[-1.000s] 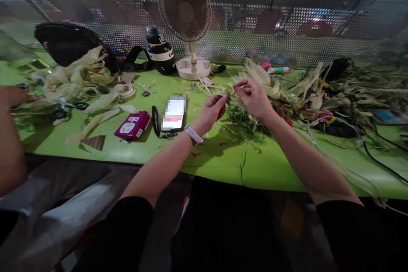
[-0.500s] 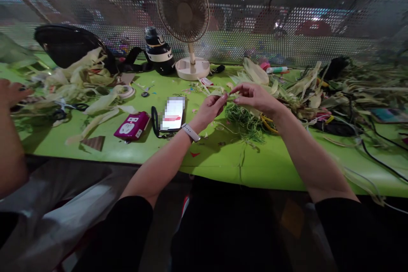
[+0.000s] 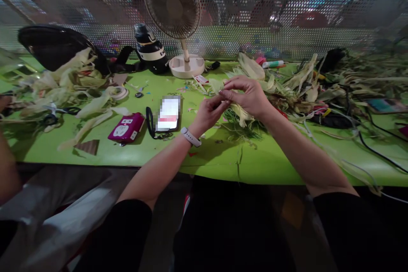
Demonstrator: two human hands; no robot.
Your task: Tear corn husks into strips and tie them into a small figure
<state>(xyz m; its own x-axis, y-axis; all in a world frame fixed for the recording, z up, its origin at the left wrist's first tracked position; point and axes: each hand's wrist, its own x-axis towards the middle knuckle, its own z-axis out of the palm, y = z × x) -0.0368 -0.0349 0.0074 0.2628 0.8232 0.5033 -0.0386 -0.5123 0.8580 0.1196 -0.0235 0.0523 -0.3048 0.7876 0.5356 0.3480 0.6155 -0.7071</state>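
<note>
Both hands meet above the green table [image 3: 204, 159], fingertips pressed together. My left hand [image 3: 208, 112], with a pale band at the wrist, is closed in a pinch on a pale green corn husk [image 3: 216, 86] that shows above the fingers. Against it, my right hand [image 3: 247, 95] is closed too, its thumb and fingers on the same piece. A yellowish husk end [image 3: 244, 115] hangs below the right palm. Under the hands lies a tangle of thin green strands [image 3: 234, 124]. The fingers hide the exact point of grip.
Left of my hands lie a phone [image 3: 168, 112], a magenta box [image 3: 126, 127] and scissors [image 3: 52, 112]. A fan [image 3: 186, 66] and a dark bottle [image 3: 153, 54] stand behind. Husk heaps [image 3: 70, 74] spread on both sides. Cables [image 3: 379, 153] run at right. Another person's arm [image 3: 8, 170] is at far left.
My right hand has moved left and closed in against the left fingers. A yellowish husk end now shows beneath it. The other person's hand has dropped lower. The view has shifted slightly.
</note>
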